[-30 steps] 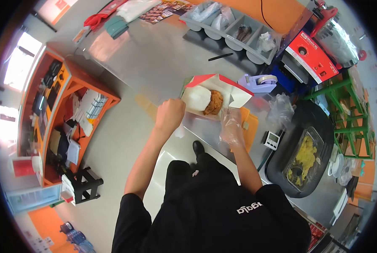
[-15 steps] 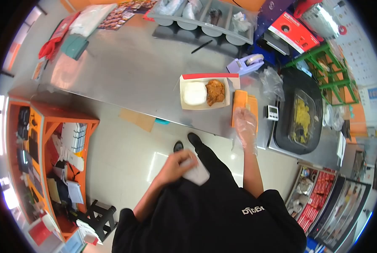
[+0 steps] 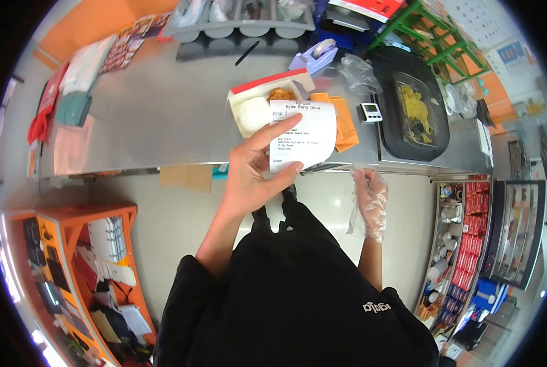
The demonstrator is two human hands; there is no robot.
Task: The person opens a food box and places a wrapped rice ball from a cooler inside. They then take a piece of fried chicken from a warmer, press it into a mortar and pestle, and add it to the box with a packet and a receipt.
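My left hand [image 3: 258, 162] is closed on a printed paper receipt [image 3: 304, 134], held up above the counter's front edge with the text facing me. Behind the receipt, partly covered by it, is an open cardboard box [image 3: 238, 96] with white rice [image 3: 253, 115] and a piece of fried chicken [image 3: 281, 94]. An orange cloth [image 3: 345, 125] lies folded to the right of the box. My right hand [image 3: 371, 199], in a clear plastic glove, hangs in front of the counter with its fingers curled together; whether anything is between them is hidden.
The steel counter [image 3: 139, 116] carries a purple tape dispenser [image 3: 313, 56], a plastic bag [image 3: 359, 73], a small timer [image 3: 370, 112] and a black tub [image 3: 383, 79] with yellow food. A grey cutlery tray [image 3: 243, 25] stands behind. Orange shelving [image 3: 90, 214] is at the lower left.
My left hand has raised the paper from near my body to above the counter edge. My right hand has left the orange cloth and drawn back off the counter. The view has shifted.
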